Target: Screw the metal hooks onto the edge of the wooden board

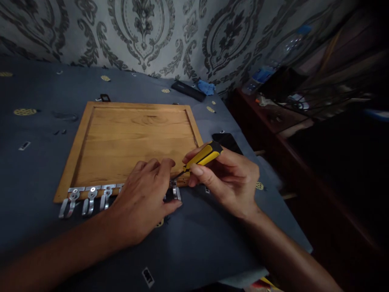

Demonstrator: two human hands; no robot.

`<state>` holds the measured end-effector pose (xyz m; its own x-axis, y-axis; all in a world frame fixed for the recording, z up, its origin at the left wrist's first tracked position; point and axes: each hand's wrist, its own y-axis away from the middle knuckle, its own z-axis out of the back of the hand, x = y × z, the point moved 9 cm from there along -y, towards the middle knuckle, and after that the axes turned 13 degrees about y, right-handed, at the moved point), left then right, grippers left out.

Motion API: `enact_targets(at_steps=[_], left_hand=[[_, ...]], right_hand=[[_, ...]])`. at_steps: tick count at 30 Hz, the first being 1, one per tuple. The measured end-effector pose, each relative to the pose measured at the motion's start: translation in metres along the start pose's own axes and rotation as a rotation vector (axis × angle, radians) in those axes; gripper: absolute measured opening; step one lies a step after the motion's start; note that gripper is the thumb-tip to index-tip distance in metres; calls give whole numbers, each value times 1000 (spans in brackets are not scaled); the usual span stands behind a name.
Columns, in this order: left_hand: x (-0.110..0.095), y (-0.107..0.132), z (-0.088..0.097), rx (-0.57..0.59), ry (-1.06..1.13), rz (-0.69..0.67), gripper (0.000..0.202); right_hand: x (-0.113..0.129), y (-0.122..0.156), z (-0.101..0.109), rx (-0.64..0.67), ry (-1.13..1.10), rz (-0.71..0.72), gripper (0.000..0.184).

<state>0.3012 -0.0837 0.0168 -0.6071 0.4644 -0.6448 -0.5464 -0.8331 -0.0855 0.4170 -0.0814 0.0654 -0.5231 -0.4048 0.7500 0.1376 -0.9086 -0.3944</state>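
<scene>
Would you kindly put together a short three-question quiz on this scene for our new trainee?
1. True or false: the right hand grips a yellow-and-black screwdriver.
2. Where is the left hand?
A. Resting on the near edge of the wooden board, beside a metal hook
B. Raised in the air
C. Wrapped around the screwdriver
3. How many metal hooks show whole along the board's near edge, to the left of the left hand?

Key: 1 true; 2 A; 3 three.
</scene>
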Motion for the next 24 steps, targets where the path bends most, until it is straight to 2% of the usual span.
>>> enact_targets(at_steps=[6,10,14,24], left_hand=[[0,0,0,-4,-2,-8,51],[-1,0,0,-2,9,-12,53],[-1,0,-1,3,9,-16,45],[-2,-1,0,9,-5,-18,44]], right_hand=[[6,7,3,-56,100,87,24],[4,7,-1,-52,88,68,18],[1,5,-3,-67,25,40,10],[-3,4,-2,-111,-29,21,14]])
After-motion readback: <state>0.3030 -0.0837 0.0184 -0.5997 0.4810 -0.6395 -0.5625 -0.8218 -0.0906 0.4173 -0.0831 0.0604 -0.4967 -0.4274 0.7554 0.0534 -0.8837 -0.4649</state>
